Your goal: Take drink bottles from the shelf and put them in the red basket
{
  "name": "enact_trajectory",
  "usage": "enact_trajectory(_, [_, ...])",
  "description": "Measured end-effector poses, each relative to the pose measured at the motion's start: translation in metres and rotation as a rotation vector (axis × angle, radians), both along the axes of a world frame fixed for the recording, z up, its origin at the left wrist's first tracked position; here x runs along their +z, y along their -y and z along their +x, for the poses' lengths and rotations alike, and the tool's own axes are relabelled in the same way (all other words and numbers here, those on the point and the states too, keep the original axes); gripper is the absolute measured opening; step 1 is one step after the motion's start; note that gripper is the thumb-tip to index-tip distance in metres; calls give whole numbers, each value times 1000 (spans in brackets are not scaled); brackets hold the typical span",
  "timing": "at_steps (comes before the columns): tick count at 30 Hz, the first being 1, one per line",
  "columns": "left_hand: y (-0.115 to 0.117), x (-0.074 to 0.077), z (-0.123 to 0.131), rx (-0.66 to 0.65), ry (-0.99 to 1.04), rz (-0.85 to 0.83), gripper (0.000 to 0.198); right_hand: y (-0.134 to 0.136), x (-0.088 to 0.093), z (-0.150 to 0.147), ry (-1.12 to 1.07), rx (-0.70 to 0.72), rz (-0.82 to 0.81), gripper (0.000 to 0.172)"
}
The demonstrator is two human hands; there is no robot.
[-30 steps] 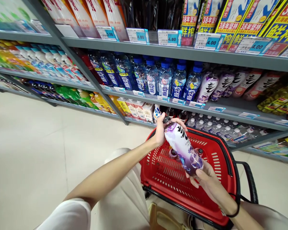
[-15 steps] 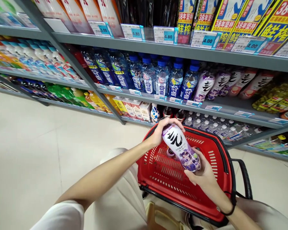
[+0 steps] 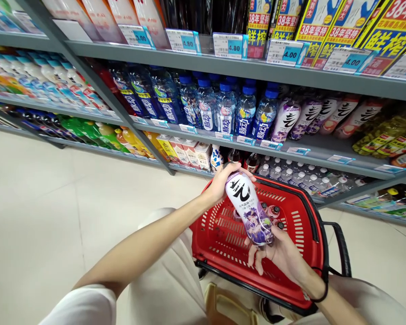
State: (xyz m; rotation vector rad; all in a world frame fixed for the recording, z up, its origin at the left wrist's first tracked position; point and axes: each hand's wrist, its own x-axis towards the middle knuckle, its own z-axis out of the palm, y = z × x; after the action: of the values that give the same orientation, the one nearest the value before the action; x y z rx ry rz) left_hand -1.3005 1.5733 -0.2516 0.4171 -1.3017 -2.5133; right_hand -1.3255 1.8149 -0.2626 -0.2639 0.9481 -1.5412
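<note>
A white and purple drink bottle (image 3: 246, 205) with black lettering tilts above a red shopping basket (image 3: 219, 247). My left hand (image 3: 223, 180) is wrapped round its upper end, hiding the cap. At the lower end, my right hand (image 3: 279, 253) holds the bottle loosely, with the thumb against its side and the fingers partly spread beneath. Inside the basket, several small dark-capped bottles (image 3: 274, 211) lie partly behind the held one.
Shelves (image 3: 243, 70) of drinks run behind the basket. Matching white and purple bottles (image 3: 286, 119) stand beside blue-capped bottles (image 3: 226, 110). The basket's black handle (image 3: 341, 246) sticks out to the right. A beige stool (image 3: 219, 307) is below, near my legs.
The bottle has turned about its length and shifted slightly left. My right fingers have loosened and spread under its base. More of the small bottles in the basket show.
</note>
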Motion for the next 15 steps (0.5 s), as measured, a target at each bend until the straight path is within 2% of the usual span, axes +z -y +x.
enact_trajectory(3, [-1,4,-1,-21,-11,94,41,0,1,-1,-106,-115,0,37])
enact_trajectory(5, [-1,6,-1,-40,-32,100,35,-1,-2,-2,-159,-184,27,38])
enact_trajectory(12, [-3,4,1,-114,-41,13,37,0,-9,-3,-363,-189,155,40])
enact_trajectory(15, [-5,2,3,-130,-34,-38,39,2,-10,-3,-400,-214,190,47])
